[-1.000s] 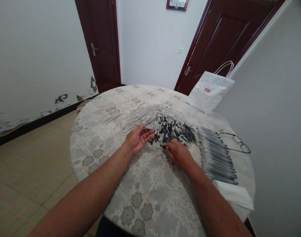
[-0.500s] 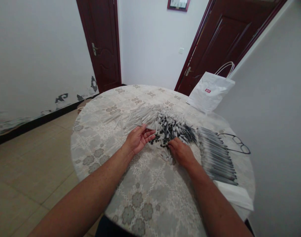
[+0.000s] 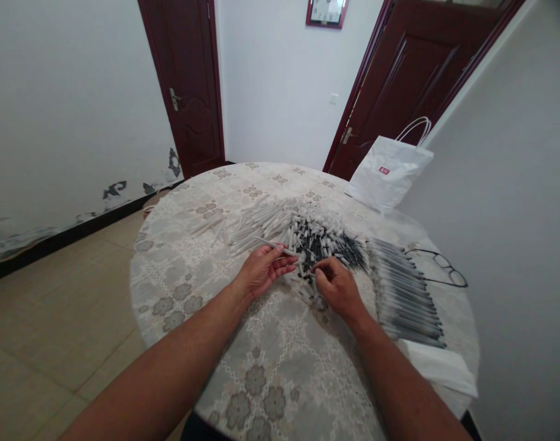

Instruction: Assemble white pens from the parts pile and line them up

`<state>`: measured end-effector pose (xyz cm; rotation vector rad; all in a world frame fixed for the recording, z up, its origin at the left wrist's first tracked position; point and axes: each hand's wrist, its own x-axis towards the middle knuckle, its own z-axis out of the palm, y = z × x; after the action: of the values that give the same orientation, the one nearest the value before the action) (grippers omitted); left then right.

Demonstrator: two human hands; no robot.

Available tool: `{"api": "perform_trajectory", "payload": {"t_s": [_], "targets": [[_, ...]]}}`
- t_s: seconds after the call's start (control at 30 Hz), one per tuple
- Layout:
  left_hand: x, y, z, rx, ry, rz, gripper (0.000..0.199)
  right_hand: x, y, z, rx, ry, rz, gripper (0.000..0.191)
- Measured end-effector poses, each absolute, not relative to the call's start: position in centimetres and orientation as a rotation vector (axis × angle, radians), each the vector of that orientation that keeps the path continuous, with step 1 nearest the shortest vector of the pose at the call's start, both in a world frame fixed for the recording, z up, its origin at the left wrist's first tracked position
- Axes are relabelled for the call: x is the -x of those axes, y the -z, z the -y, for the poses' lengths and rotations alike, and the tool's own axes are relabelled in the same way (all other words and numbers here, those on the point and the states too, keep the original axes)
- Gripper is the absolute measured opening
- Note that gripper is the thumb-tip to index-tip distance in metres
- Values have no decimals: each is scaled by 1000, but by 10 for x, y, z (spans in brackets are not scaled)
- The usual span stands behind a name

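Observation:
My left hand (image 3: 263, 269) holds a pale pen barrel (image 3: 273, 244) between thumb and fingers, its free end pointing to the upper left. To the right, my right hand (image 3: 337, 285) is closed, thumb and fingertips pinched; whatever they hold is too small to name. Beyond both hands lies a loose pile of whitish barrels (image 3: 266, 218), with short white and black pieces (image 3: 314, 236) and thin black-ended sticks (image 3: 352, 251) on its right side. Small clear pieces (image 3: 302, 289) lie between the hands. A row of grey pens (image 3: 406, 294) lies at the right.
The round table has a patterned cloth (image 3: 261, 392). Eyeglasses (image 3: 440, 266) lie right of the pen row, with a white packet (image 3: 438, 367) nearer me. A white paper bag (image 3: 390, 171) stands at the back right.
The pale barrel now shows clearly in my left hand, raised over the pile. My right hand has lifted slightly off the black pieces, fingers pinched. The view has tilted up a little.

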<state>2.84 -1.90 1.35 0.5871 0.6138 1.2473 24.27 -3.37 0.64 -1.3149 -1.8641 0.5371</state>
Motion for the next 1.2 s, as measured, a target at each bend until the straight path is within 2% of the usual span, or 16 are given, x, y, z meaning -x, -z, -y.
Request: {"api": "perform_trajectory", "payload": {"t_s": [0.37, 0.9, 1.2], "targets": [[-34, -10, 22, -666, -1174, -639, 19, -222, 1, 37, 1160, -982, 1597, 27], [-36, -8, 24, -717, -1139, -655, 23, -218, 3, 34, 1042, -1205, 1309, 33], [-36, -9, 23, -734, -1158, -685, 22, -219, 3, 33, 1033, -1202, 1357, 29]]}}
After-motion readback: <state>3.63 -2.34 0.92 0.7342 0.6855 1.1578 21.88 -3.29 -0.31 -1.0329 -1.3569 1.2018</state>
